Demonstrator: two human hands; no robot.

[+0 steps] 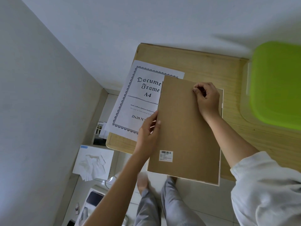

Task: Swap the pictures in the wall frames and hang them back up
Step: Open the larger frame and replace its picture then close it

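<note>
A picture frame lies face down on the wooden table (pixel 203 66), showing its brown backing board (pixel 185 128) with a white barcode sticker near the lower left. My left hand (pixel 149 129) grips the board's left edge, thumb on top. My right hand (pixel 206 98) pinches something small near the board's upper right; what it pinches is hidden by the fingers. A white printed sheet (pixel 138 98) reading "Document Frame A4" lies on the table to the left, partly under the board.
A bright green plastic item (pixel 276 82) sits at the table's right side. White walls meet in the corner at left. Below the table's left edge stand a tissue box (pixel 94 162) and other small boxes (pixel 92 203). My legs show under the frame.
</note>
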